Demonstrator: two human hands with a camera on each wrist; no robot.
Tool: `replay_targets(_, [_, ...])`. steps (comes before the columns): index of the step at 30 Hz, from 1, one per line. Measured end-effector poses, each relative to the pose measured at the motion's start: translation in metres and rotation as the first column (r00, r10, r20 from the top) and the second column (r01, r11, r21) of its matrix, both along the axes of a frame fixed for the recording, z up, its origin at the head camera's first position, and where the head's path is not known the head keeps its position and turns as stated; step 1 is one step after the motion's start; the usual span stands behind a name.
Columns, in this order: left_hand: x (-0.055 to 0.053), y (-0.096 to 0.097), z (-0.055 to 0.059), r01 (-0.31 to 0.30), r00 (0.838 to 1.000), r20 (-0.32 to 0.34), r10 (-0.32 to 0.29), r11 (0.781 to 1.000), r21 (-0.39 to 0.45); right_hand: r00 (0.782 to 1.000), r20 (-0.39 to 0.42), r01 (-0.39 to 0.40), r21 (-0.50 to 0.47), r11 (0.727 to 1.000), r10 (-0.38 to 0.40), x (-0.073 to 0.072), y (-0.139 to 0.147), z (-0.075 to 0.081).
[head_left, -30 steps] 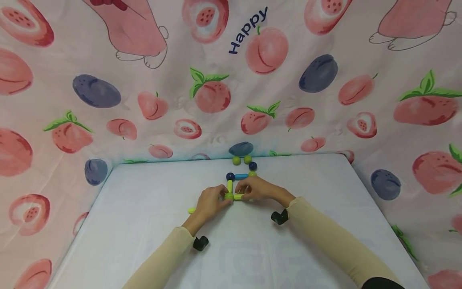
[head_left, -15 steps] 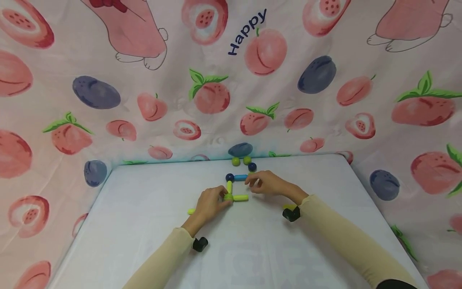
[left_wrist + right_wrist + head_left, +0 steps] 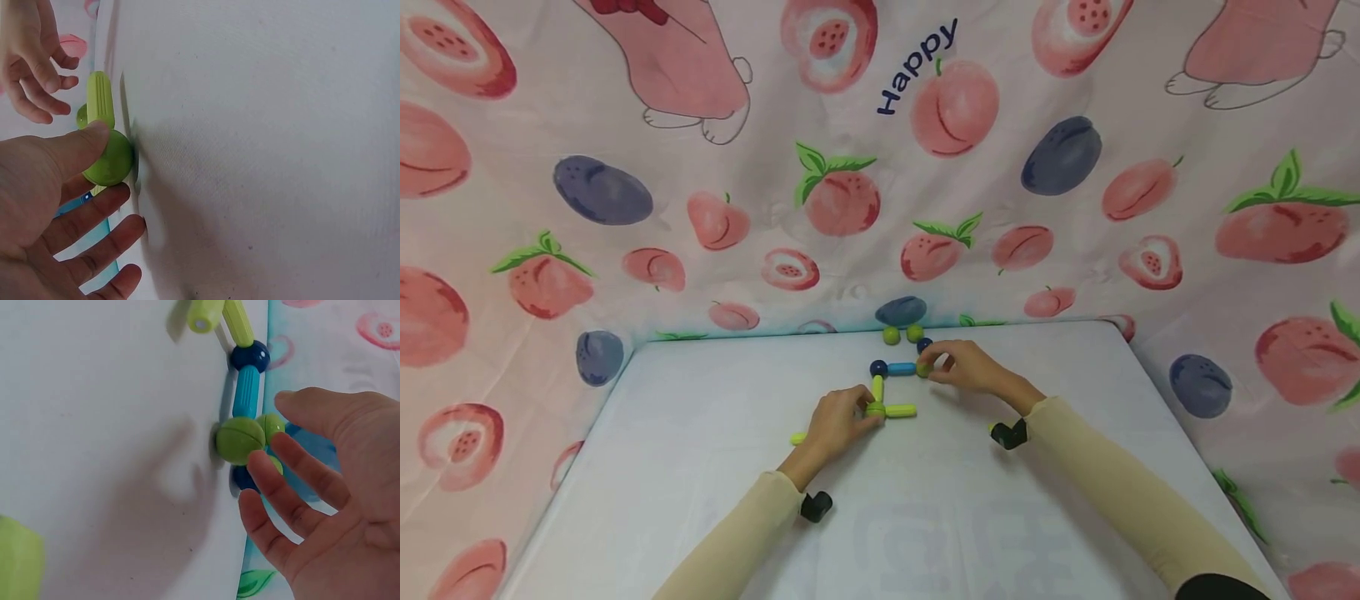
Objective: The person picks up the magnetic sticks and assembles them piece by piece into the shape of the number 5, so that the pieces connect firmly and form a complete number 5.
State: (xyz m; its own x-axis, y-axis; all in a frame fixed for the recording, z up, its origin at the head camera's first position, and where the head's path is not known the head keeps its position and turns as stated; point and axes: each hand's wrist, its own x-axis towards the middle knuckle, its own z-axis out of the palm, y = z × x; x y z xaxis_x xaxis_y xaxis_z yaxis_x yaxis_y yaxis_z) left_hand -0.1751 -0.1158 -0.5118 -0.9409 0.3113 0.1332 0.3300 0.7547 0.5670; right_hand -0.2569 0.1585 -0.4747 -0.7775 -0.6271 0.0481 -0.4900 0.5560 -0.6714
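My left hand [image 3: 835,423] pinches a green ball [image 3: 111,159] between thumb and finger at the corner of a ball-and-rod toy frame on the white table. One lime rod [image 3: 900,411] sticks out to the right from that ball. Another lime rod [image 3: 877,387] runs back to a dark blue ball [image 3: 250,356]. From there a blue rod [image 3: 247,390] leads right to a second green ball [image 3: 239,440]. Around that ball my right hand [image 3: 970,367] hovers with relaxed fingers, fingertips right at its side and the thumb apart.
Two loose green balls, one [image 3: 891,335] left of the other [image 3: 915,333], lie at the table's back edge. A dark blue ball [image 3: 924,344] is just behind my right fingers. Lime pieces lie by my left wrist [image 3: 798,438] and under my right wrist. Fruit-print cloth [image 3: 850,275] hangs behind.
My right hand has let go of the lime rod and moved back and right to the green ball at the blue rod's end. The left hand has stayed in place.
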Motion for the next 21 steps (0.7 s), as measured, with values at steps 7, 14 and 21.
replay_targets(7, [0.000,0.000,0.000,-0.005,1.000,-0.005,0.005,1.000,0.006,0.993,-0.030,0.118,-0.019,0.993,-0.118,-0.019,0.001,-0.005])
replay_targets(14, [0.000,0.000,0.000,-0.002,1.000,-0.006,0.002,1.000,0.009,0.969,0.022,0.246,-0.023,0.969,-0.245,-0.028,-0.002,-0.013])
replay_targets(21, [-0.001,0.000,0.000,-0.005,1.000,-0.004,0.005,1.000,0.009,0.955,0.054,0.293,-0.044,0.955,-0.291,-0.039,-0.006,-0.026])
